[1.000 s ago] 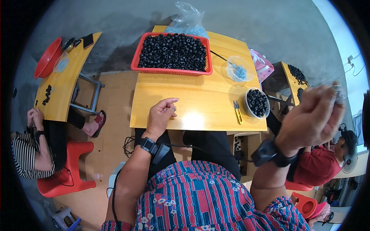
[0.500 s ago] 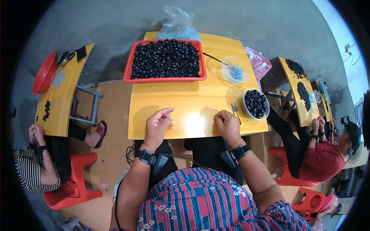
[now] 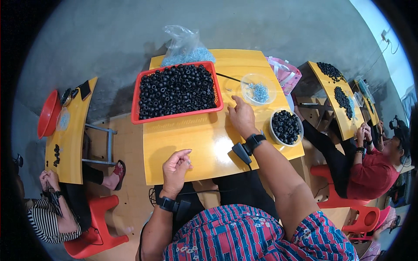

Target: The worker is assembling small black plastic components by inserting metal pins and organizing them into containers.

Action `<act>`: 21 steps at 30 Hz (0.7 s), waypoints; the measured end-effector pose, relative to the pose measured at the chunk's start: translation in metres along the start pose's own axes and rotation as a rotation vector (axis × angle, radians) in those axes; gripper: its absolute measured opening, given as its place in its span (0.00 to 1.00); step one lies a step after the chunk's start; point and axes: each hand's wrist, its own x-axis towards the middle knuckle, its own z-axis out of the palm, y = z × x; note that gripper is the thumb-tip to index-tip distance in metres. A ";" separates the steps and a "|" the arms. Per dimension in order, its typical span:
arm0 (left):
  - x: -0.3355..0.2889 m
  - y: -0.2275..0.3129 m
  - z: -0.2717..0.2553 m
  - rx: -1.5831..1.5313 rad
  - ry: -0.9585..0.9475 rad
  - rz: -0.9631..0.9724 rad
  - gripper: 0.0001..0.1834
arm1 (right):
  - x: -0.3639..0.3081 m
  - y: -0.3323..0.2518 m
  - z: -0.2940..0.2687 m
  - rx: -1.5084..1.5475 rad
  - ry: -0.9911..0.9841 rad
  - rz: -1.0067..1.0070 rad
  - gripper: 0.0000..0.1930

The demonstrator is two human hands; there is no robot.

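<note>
My left hand [image 3: 175, 172] is held over the near edge of the yellow table [image 3: 183, 139], its fingers curled and the thumb tip close to them. Whatever is pinched there is too small to make out. Farther forward, my right hand [image 3: 242, 117] stretches over the table with the index finger out, and nothing shows in it. It lies between a red basket [image 3: 176, 116] heaped with black ring-like pieces [image 3: 174, 93] and a clear round bowl [image 3: 261, 102] of small pale-blue pieces [image 3: 258, 91]. A few tiny bits lie near its fingertip.
To the right stands a tub [image 3: 278, 140] of black pieces; the scissors beside it are mostly behind my right wrist. A clear bag [image 3: 185, 48] of bluish pieces rests behind the basket. A pink bag [image 3: 287, 78] is beyond the table. Other people sit at side tables [image 3: 72, 143].
My right hand has gone from the near edge forward toward the clear bowl, its index finger now extended. My left hand stays near the edge, still curled. The view has shifted.
</note>
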 end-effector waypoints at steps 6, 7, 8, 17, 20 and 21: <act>-0.002 0.004 -0.003 -0.051 -0.024 -0.041 0.15 | 0.029 -0.016 0.014 -0.144 0.063 0.048 0.20; -0.003 0.004 -0.004 -0.068 -0.031 -0.052 0.15 | 0.032 -0.022 0.010 -0.167 0.034 0.046 0.18; -0.003 0.003 -0.005 -0.058 -0.026 -0.068 0.15 | 0.035 -0.026 0.008 -0.191 0.006 0.044 0.17; 0.000 0.002 -0.004 -0.069 -0.053 -0.022 0.15 | 0.021 -0.011 0.014 -0.305 0.021 -0.017 0.10; 0.001 0.003 -0.004 -0.068 -0.059 -0.032 0.15 | 0.000 -0.005 0.004 -0.186 0.026 0.031 0.08; 0.001 0.002 -0.005 -0.069 -0.060 -0.028 0.15 | -0.004 -0.002 0.001 -0.136 0.019 0.049 0.08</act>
